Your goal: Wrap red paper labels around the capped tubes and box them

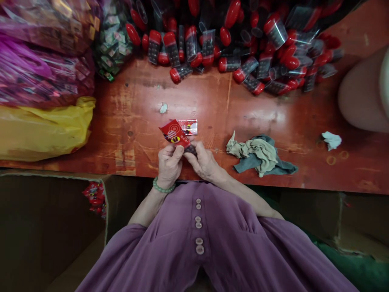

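A red printed packet [174, 132] with a yellow oval mark stands tilted up in my left hand [169, 164], pinched near its lower edge. That wrist wears a green bead bracelet [163, 186]. Close beside it, my right hand [203, 162] is closed, with thumb and fingers around a dark, bumpy piece [190, 149] at the packet's lower right corner. How far this piece reaches behind or into the packet is hidden. Just beyond, another red packet [191, 127] with a silvery end lies on the table [136, 138], partly covered by the one I hold.
Many red-capped clear tubes with dark contents [191, 44] are heaped along the back. Filled purple bags [60, 73], a green-toned bag [114, 40] and a yellow bag [45, 129] stand left. Crumpled cloths [261, 156], rubber bands [331, 160] and a pale bucket [361, 89] are right. Cardboard boxes [121, 198] sit below.
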`<action>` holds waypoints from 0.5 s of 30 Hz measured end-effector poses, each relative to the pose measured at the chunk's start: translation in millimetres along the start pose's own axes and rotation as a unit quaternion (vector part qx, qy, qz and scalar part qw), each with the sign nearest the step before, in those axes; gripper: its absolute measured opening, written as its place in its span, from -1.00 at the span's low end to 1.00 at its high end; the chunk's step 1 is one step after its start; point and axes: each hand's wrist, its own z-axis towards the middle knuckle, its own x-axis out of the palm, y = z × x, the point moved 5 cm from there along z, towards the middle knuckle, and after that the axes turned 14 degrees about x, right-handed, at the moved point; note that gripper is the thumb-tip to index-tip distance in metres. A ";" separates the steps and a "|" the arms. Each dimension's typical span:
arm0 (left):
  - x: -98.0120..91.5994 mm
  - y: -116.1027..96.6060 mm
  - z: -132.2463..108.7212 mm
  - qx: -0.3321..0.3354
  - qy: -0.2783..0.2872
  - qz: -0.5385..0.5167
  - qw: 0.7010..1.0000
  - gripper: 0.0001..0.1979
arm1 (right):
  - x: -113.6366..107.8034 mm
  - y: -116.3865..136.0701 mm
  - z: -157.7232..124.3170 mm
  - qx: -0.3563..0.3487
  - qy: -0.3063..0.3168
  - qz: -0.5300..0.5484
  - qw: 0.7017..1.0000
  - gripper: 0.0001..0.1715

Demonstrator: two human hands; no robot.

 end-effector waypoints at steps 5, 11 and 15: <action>-4.0 0.5 0.1 0.004 0.022 0.005 1.000 -0.66 | -0.1 -1.3 -3.4 -0.021 0.006 -0.017 1.000 -0.63; -6.4 -8.9 0.5 0.012 0.013 -0.008 1.000 -0.58 | 1.5 4.5 -5.0 -0.039 0.035 -0.014 0.998 -0.66; -6.0 -6.0 -2.1 0.012 0.014 0.008 1.000 -0.60 | 1.7 -2.0 -6.2 -0.052 -0.002 -0.091 0.995 -0.60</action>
